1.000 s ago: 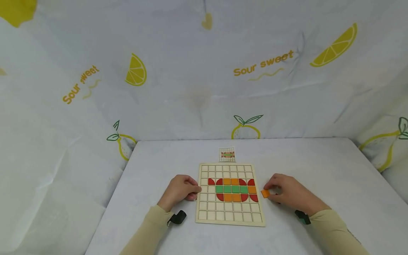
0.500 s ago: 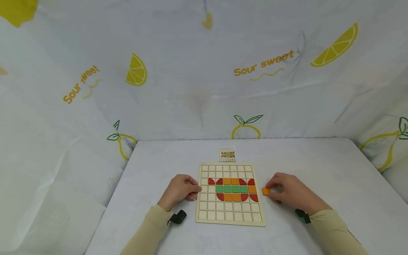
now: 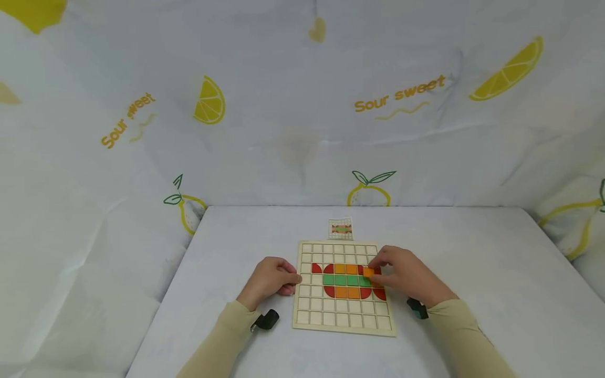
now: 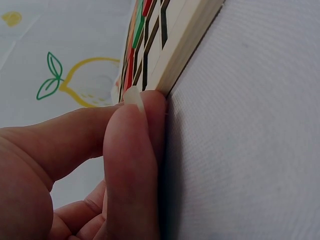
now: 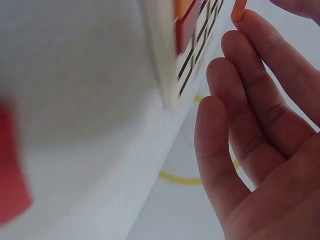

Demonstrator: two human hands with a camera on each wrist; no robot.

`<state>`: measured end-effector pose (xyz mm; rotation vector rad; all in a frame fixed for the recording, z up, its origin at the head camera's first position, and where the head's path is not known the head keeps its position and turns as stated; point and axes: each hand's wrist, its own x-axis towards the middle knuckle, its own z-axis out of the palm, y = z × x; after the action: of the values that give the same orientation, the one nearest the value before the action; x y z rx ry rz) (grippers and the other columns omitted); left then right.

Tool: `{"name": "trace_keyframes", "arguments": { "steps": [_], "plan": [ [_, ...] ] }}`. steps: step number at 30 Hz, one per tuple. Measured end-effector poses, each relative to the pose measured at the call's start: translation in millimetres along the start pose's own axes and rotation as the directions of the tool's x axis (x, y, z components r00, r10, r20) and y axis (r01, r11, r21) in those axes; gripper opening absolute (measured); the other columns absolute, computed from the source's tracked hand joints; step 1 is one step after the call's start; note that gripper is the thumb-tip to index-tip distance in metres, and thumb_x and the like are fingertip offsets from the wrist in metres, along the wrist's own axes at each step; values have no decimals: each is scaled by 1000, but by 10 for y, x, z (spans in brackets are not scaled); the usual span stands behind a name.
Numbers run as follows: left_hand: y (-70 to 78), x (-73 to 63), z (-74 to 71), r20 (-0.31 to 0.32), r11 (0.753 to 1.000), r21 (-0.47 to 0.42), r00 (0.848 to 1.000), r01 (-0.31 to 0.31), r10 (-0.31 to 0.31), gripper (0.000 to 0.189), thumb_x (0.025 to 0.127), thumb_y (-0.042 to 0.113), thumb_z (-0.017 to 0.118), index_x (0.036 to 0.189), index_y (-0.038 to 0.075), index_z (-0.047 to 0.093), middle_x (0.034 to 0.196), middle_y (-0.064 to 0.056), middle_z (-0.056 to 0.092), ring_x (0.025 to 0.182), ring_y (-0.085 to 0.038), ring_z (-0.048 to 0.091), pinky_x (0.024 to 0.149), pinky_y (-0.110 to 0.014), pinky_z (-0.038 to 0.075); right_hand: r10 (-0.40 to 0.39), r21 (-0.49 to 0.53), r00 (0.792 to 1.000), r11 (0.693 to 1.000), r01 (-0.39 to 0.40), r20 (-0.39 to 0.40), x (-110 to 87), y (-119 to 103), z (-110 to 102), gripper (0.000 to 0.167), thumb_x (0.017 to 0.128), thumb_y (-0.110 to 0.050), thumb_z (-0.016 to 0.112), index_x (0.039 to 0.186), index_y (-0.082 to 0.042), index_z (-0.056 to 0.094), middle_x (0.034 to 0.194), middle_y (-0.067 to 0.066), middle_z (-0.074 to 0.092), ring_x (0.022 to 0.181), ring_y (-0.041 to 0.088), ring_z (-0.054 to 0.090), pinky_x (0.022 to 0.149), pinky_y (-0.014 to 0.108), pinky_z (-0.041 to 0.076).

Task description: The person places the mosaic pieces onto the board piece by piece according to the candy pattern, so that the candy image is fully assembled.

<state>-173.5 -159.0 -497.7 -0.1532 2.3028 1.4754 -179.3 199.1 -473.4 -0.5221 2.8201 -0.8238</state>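
Note:
A pale wooden grid board (image 3: 344,317) lies on the table, with red, orange and green tiles forming a candy-like shape across its middle. At its left edge, the thumb and index finger of my left hand (image 3: 269,281) grip the rim; the left wrist view shows the fingertips closed together at the board's side (image 4: 187,47). My right hand (image 3: 406,275) is over the board's right part, pinching an orange square tile (image 3: 368,272) between thumb and index finger. That tile overlaps the upper red and green tiles there. Its other fingers extend loosely in the right wrist view.
A small pattern card (image 3: 340,229) with a printed candy shape lies just behind the board. In the right wrist view a blurred red piece (image 5: 12,165) shows at the left edge. A white cloth with lemon prints (image 3: 293,105) hangs behind the table.
My right hand has carried the orange tile leftward and slightly away from me, from beside the board to over its right part. My left hand stays at the left edge.

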Motion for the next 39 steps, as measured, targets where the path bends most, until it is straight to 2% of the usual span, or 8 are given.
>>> {"name": "trace_keyframes", "arguments": {
  "steps": [4, 12, 19, 23, 29, 39],
  "plan": [
    [-5, 6, 1, 1, 1000, 1, 1000, -2, 2, 23, 89, 18, 89, 100, 6, 74, 79, -5, 77, 62, -10, 70, 62, -25, 63, -21, 20, 999, 1000, 20, 25, 116, -133, 78, 15, 92, -31, 88, 103, -25, 80, 98, -10, 69, 96, 13, 62, 90, 37, 59],
    [-6, 2, -18, 2, 1000, 3, 1000, 5, -5, 23, 89, 18, 89, 100, 6, 73, 78, -5, 77, 60, -10, 70, 62, -24, 62, -78, 2, 997, 997, 78, 22, 282, -360, 232, 15, 91, -30, 89, 103, -23, 82, 99, -12, 69, 97, 11, 62, 95, 41, 59],
    [-18, -5, -23, 4, 1000, 2, 1000, -11, 11, 22, 89, 18, 89, 100, 6, 73, 79, -5, 78, 61, -11, 71, 62, -26, 63, -116, 13, 993, 993, 115, 30, 374, -606, 376, 11, 91, -29, 88, 100, -25, 83, 96, -14, 68, 92, 8, 60, 89, 35, 57],
    [-13, -2, -19, 4, 1000, 7, 1000, -16, 16, 22, 89, 19, 89, 99, 7, 74, 78, -4, 78, 61, -11, 71, 63, -26, 63, -116, 18, 993, 993, 116, 29, 409, -732, 446, 8, 90, -28, 89, 96, -26, 83, 93, -13, 66, 89, 9, 59, 85, 34, 55],
    [16, 9, -7, 14, 1000, -14, 1000, -10, 10, 22, 89, 18, 89, 99, 6, 73, 76, -5, 78, 60, -10, 71, 62, -25, 63, -105, -54, 994, 993, 107, 41, 430, -872, 528, 13, 90, -30, 90, 97, -23, 82, 95, -11, 67, 90, 9, 58, 84, 34, 57],
    [42, -10, -28, 10, 1000, -19, 1000, -22, 22, 20, 89, 15, 87, 98, 5, 73, 74, -5, 77, 58, -10, 70, 60, -25, 62, -106, -106, 994, 988, 109, 33, 457, -973, 601, 17, 87, -30, 92, 97, -21, 82, 94, -11, 66, 89, 9, 57, 83, 33, 58]
  ]
}}
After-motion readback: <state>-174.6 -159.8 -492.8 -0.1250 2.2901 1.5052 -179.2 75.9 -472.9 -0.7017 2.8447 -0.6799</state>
